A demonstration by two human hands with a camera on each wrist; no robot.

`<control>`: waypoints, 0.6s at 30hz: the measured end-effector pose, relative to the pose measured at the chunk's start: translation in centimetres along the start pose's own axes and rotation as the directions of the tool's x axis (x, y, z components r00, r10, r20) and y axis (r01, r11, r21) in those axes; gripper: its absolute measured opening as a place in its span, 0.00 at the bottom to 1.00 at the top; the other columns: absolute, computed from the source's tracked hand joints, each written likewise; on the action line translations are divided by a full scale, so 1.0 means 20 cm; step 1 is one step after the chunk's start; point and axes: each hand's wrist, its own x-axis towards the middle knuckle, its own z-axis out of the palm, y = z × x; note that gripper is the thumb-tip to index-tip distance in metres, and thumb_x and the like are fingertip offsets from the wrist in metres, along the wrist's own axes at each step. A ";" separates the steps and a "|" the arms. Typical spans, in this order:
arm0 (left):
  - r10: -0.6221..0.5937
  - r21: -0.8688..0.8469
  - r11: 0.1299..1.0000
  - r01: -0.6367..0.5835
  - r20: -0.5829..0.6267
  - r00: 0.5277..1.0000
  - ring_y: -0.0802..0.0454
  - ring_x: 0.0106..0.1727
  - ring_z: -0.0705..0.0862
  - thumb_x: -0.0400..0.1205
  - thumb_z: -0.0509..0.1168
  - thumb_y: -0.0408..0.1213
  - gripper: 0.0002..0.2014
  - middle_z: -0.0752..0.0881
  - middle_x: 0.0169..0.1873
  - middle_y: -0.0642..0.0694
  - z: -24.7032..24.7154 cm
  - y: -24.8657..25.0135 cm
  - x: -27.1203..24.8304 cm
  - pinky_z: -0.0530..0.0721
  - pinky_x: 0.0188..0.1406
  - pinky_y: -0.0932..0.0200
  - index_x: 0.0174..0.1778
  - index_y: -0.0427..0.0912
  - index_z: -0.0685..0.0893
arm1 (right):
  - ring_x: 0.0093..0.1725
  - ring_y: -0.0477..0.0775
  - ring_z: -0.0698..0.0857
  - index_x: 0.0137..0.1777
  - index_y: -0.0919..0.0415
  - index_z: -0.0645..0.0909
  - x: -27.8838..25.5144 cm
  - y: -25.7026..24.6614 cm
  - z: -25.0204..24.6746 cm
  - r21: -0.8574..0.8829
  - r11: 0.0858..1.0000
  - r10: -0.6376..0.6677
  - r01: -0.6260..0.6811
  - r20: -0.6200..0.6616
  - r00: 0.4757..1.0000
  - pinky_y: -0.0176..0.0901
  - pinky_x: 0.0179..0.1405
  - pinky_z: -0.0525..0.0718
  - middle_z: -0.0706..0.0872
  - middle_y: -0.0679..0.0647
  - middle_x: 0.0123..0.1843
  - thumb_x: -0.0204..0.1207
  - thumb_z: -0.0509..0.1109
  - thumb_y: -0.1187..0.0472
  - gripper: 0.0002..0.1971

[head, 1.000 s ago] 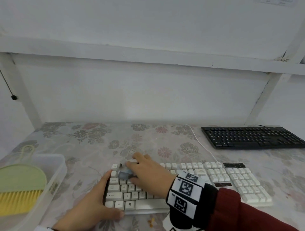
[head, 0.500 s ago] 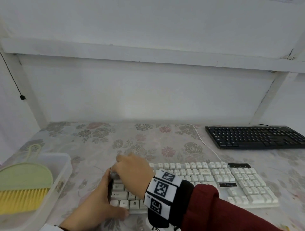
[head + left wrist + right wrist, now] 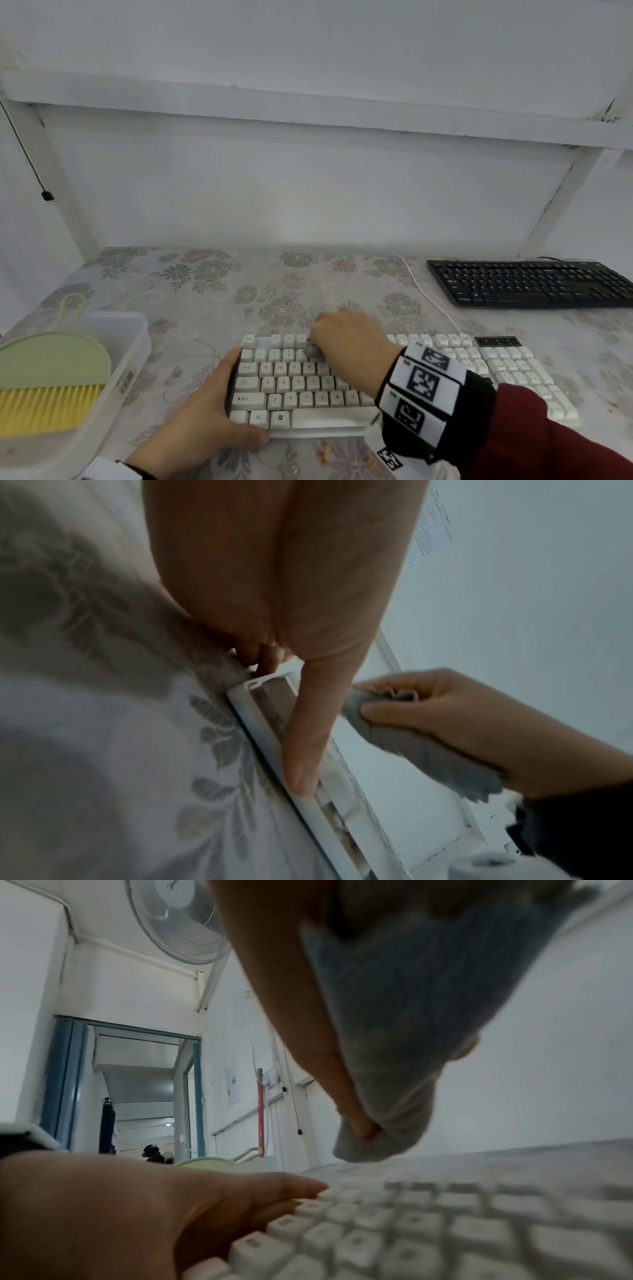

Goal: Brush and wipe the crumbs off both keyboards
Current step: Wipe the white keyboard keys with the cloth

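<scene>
A white keyboard (image 3: 308, 387) lies at the table's near edge. My left hand (image 3: 209, 428) grips its left end, thumb along the front edge and fingers on the side; in the left wrist view the thumb (image 3: 304, 739) lies on the keyboard's rim (image 3: 260, 742). My right hand (image 3: 349, 339) holds a bunched grey cloth (image 3: 312, 350) on the upper key rows; the cloth (image 3: 394, 1042) shows close in the right wrist view above the keys (image 3: 428, 1231). A black keyboard (image 3: 527, 282) lies at the far right.
A clear plastic tub (image 3: 113, 377) at the left holds a green hand brush with yellow bristles (image 3: 48, 380). Orange crumbs (image 3: 323, 452) lie on the floral tablecloth (image 3: 205, 291) in front of the white keyboard. A white cable (image 3: 424, 294) runs back from it.
My right hand with the cloth swept to the keyboard's left end and has come back right along the upper rows. My left hand keeps its hold on the left end.
</scene>
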 end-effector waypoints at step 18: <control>0.003 0.018 1.000 -0.002 -0.010 1.000 0.71 0.53 0.85 0.60 0.79 0.17 0.48 0.83 0.51 0.78 0.01 -0.01 0.00 0.83 0.41 0.74 0.62 0.67 0.66 | 0.56 0.59 0.80 0.61 0.58 0.82 -0.09 -0.03 0.04 0.064 0.996 -0.055 0.055 -0.013 0.998 0.48 0.49 0.82 0.80 0.54 0.56 0.82 0.63 0.63 0.11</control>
